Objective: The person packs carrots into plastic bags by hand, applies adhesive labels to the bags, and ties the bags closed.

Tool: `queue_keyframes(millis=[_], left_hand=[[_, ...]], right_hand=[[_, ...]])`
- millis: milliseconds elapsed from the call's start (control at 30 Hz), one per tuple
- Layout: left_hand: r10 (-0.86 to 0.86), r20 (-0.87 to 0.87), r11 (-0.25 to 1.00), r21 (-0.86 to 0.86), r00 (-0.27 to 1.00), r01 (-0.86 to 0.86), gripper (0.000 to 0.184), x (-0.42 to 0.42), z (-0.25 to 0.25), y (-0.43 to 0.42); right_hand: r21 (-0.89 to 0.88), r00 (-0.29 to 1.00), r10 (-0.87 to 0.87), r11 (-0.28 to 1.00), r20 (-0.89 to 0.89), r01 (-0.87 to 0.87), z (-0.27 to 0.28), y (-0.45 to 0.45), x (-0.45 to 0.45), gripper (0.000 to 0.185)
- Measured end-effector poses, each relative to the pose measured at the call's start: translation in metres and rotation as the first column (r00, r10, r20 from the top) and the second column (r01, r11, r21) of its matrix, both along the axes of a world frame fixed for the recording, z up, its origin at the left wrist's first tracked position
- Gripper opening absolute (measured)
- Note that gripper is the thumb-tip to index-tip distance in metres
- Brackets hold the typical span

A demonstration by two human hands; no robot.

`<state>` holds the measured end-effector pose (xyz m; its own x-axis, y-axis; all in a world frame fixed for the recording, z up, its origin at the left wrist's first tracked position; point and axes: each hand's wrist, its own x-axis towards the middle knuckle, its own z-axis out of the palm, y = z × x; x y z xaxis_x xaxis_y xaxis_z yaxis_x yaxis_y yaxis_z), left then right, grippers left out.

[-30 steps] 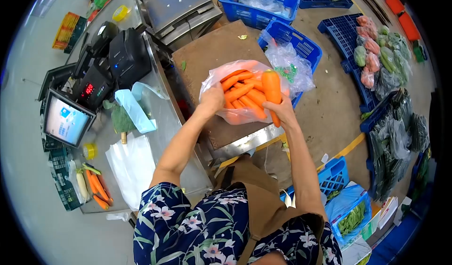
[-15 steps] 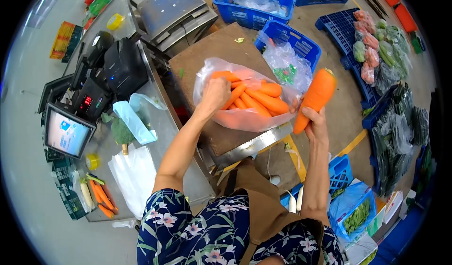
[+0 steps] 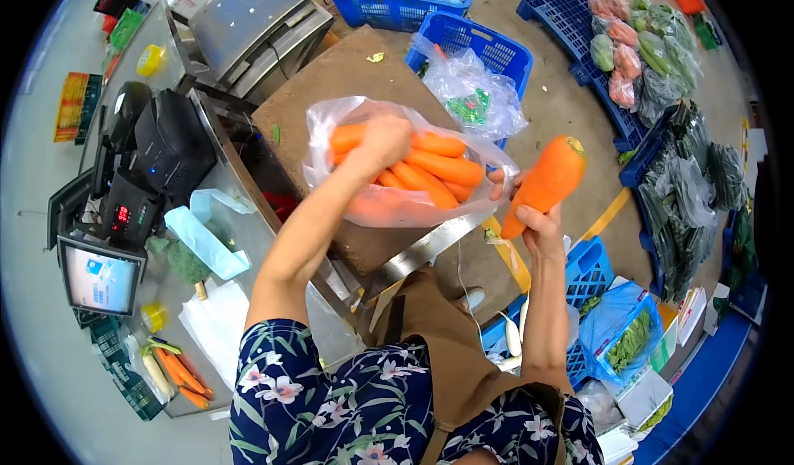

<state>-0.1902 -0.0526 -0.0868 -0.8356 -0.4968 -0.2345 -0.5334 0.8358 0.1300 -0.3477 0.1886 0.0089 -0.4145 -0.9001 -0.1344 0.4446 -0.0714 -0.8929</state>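
Note:
A clear plastic bag (image 3: 376, 209) full of orange carrots (image 3: 447, 167) lies with its mouth open on a brown board. My left hand (image 3: 385, 141) reaches into the mouth, its fingers curled down among the carrots. Their tips are hidden, so I cannot make out what they grip. On the right, one thick carrot (image 3: 550, 180) is held upright and slightly tilted by my right hand (image 3: 538, 225), thumb across its lower part. Fingers of that same hand show behind it at the bag's right edge.
The brown board (image 3: 372, 64) stands beside a metal counter (image 3: 285, 300) holding broccoli (image 3: 187, 262), white bags, loose carrots and a screen (image 3: 101, 276). A metal scale (image 3: 256, 27) is behind. Blue crates (image 3: 475, 39) sit beyond; bagged vegetables lie on blue pallets (image 3: 571, 27) at right.
The view has shifted, so the surroundings sit further left. My left hand has moved over the carrots toward the bag's far side. The right hand still holds the thick carrot.

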Motion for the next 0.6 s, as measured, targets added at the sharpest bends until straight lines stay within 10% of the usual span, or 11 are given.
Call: queue_keyframes(millis=[267,400,500,600], left_hand=[[0.112,-0.092,0.941,0.329,0.989,-0.076,0.037,-0.089,-0.116,0.041],[0.080,-0.077,0.903,0.427,0.994,-0.040,0.041,-0.076,-0.063,0.036],[0.152,-0.620,0.941,0.328,0.770,0.078,0.044,-0.049,-0.031,0.034],[0.547,-0.626,0.758,0.652,0.556,-0.011,0.045,-0.009,0.003,0.027]], right_hand=[[-0.031,0.999,0.033,0.999,0.000,-0.033,-0.007,-0.008,-0.006,0.060],[-0.110,0.991,-0.018,0.993,0.129,0.033,-0.017,-0.011,0.003,0.076],[-0.237,0.969,-0.071,0.963,0.238,0.129,-0.024,-0.029,0.025,0.080],[-0.230,0.964,-0.169,0.949,0.204,0.215,-0.035,-0.052,0.048,0.083]])
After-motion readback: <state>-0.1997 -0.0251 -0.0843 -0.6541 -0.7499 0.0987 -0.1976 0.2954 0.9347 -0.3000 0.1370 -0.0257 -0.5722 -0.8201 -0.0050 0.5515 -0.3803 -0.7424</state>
